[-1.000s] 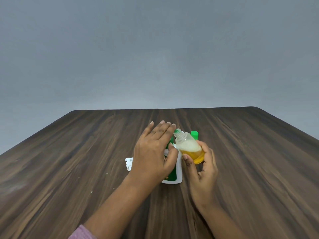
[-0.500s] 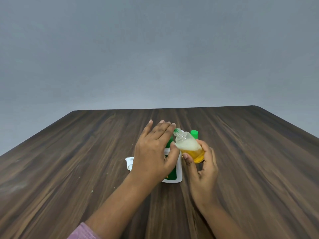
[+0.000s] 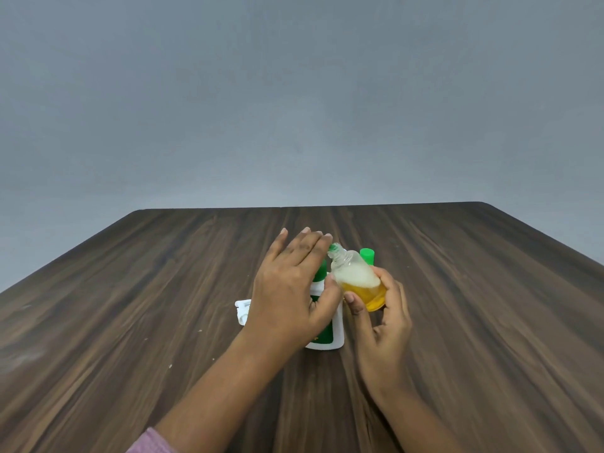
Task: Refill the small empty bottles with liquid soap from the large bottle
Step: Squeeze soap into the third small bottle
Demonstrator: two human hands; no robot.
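1. Two hands work at one spot, and over the last second we see almost no change: the right hand (image 3: 380, 325) still keeps its fingers closed round the small bottle (image 3: 358, 281), and the left hand (image 3: 291, 289) still has its fingers stretched out flat above the white bottle (image 3: 328, 325).
2. Small bottle position matches the earlier frames: lifted off the surface (image 3: 130, 305), just right of the white bottle, neck tilted toward the left hand's fingertips (image 3: 307, 232).
3. Contents look unchanged: yellow soap in the lower part, pale foam above, and no level change we can make out.
4. Something green shows at the small bottle's mouth (image 3: 335, 247), touching the left fingertips; we cannot tell if it is a cap or a nozzle.
5. Left hand grips nothing we can see: fingers apart, thumb resting against the white bottle, palm side hidden.
6. White bottle stands on the surface under the left hand, partly covered, green label showing.
7. Green cap (image 3: 367, 255) sits behind the small bottle; a white plastic piece (image 3: 242, 310) lies left of the white bottle.
8. We judge this bottle is partly filled and the step is stalled at the neck, either capping or finishing the fill.
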